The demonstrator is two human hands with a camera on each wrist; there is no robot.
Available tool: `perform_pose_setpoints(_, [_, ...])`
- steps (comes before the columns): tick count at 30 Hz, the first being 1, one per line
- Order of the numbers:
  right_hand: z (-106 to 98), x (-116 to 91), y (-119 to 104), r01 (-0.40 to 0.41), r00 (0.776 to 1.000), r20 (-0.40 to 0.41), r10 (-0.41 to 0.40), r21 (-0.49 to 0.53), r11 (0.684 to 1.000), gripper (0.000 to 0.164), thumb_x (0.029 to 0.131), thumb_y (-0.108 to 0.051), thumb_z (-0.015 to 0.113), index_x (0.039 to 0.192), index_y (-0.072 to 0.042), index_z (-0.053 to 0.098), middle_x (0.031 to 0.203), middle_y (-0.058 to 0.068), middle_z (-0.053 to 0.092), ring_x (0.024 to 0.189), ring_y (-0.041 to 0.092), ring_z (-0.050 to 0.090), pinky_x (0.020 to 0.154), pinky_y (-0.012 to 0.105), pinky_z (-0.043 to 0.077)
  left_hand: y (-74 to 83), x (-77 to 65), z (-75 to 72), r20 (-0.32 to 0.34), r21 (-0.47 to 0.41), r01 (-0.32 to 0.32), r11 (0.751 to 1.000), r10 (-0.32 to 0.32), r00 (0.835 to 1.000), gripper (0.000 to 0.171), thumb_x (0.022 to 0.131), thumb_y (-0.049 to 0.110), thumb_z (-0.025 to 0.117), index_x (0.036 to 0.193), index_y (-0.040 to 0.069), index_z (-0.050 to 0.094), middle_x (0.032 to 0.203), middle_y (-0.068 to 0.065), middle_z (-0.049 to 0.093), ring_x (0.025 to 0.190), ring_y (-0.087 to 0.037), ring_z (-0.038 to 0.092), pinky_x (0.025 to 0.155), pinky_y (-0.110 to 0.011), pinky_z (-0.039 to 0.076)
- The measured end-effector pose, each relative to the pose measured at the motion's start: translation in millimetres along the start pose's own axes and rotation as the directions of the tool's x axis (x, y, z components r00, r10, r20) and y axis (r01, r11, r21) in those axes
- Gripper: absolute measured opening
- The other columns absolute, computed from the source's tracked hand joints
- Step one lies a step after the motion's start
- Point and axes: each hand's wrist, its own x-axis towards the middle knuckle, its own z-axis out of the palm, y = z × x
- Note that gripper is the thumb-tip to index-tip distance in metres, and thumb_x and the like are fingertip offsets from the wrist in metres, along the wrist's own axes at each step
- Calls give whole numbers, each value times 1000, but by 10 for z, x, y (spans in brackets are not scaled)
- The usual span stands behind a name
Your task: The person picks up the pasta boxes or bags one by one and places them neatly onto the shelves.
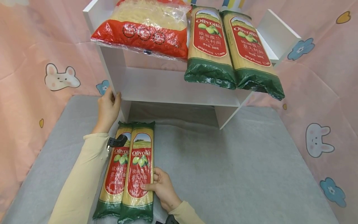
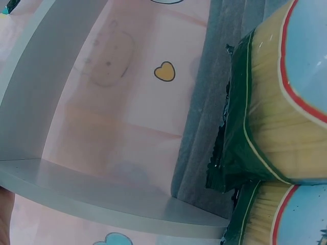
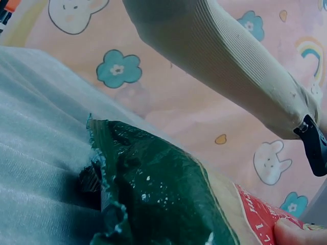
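In the head view my right hand [image 1: 165, 188] grips the side of a spaghetti pack [image 1: 139, 174], its thumb on the red label. Another spaghetti pack [image 1: 112, 183] lies against its left side, partly covered by it and by my left wrist strap. Both packs lie lengthwise on the grey cloth. Up at the white shelf [image 1: 173, 87], my left hand [image 1: 107, 107] holds the front edge of the left side panel. The right wrist view shows a pack's green end [image 3: 163, 189] and my right thumb [image 3: 294, 232]. Only a sliver of my left hand [image 2: 5, 214] shows in the left wrist view.
On the shelf's top board lie a red and clear bag of pasta [image 1: 145, 29] and two more spaghetti packs, the left one [image 1: 211, 46] and the right one [image 1: 251, 53], their green ends jutting past the front edge. Grey cloth [image 1: 251, 165] covers the table; a pink patterned curtain [image 1: 313, 90] hangs around it.
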Motion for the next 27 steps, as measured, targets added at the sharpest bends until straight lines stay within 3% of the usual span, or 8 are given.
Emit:
perform_pose_setpoints(4, [1,-7,-16,-1,1000,-1,1,8,1000,43,75,15,66,116,8,53,102,22,66,83,21,68,78,33,52,14,6,-5,-6,-13,-5,1000,5,1000,13,96,4,48,99,-6,57,69,-21,57,55,-13,41,52,-22,30])
perform_pose_setpoints(11, [2,-25,-33,-6,1000,-22,6,3,1000,42,72,16,66,111,8,55,99,21,67,78,19,67,75,32,53,11,9,-5,-5,-15,6,1000,-6,1000,15,96,3,48,100,-8,57,77,-25,61,62,-26,51,56,-21,33])
perform_pose_setpoints(19, [-9,-52,-35,-16,1000,-12,16,-3,1000,43,73,16,66,113,8,55,100,22,67,84,25,68,75,34,53,1,0,-4,0,1,1,1000,-1,1000,15,96,4,48,100,-7,56,72,-22,58,58,-20,43,54,-24,31])
perform_pose_setpoints(27, [-10,-77,-49,-21,999,-25,21,-4,1000,44,72,16,66,114,8,55,102,22,67,82,25,68,75,35,53,-1,-4,-3,11,5,-8,1000,8,1000,14,96,4,48,99,-7,55,70,-21,56,57,-21,41,54,-29,30])
